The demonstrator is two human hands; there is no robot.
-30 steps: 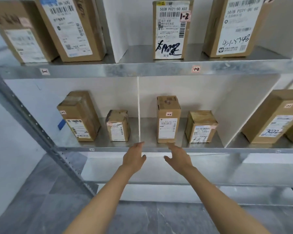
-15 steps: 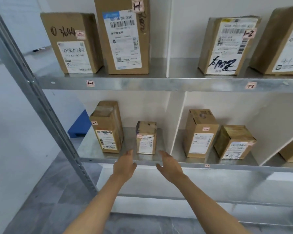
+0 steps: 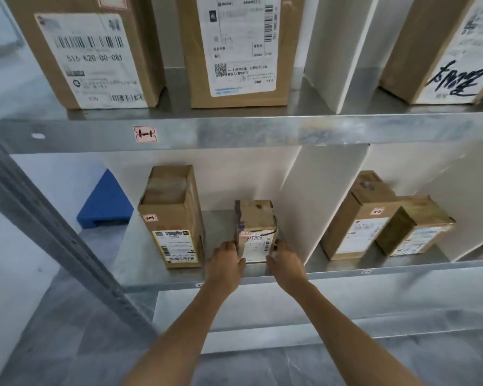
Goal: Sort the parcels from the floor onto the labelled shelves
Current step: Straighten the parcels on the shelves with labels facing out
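A small brown parcel (image 3: 255, 218) with a white label stands on the lower metal shelf (image 3: 374, 271), in its left compartment. My left hand (image 3: 225, 263) grips the parcel's left side and my right hand (image 3: 286, 263) grips its right side, thumbs at the front face. A taller brown parcel (image 3: 173, 218) stands just left of it on the same shelf. The upper shelf's edge carries a label tag reading 1-1 (image 3: 145, 134).
A white divider (image 3: 313, 196) stands close to the right of the small parcel, with two more parcels (image 3: 360, 218) beyond it. Large parcels (image 3: 240, 45) fill the upper shelf. A slanted metal upright (image 3: 53, 232) runs down the left. A blue object (image 3: 106, 201) lies behind the shelf.
The view has shifted left and closer. Both hands reached forward from below the shelf edge and now hold the small parcel by its sides.
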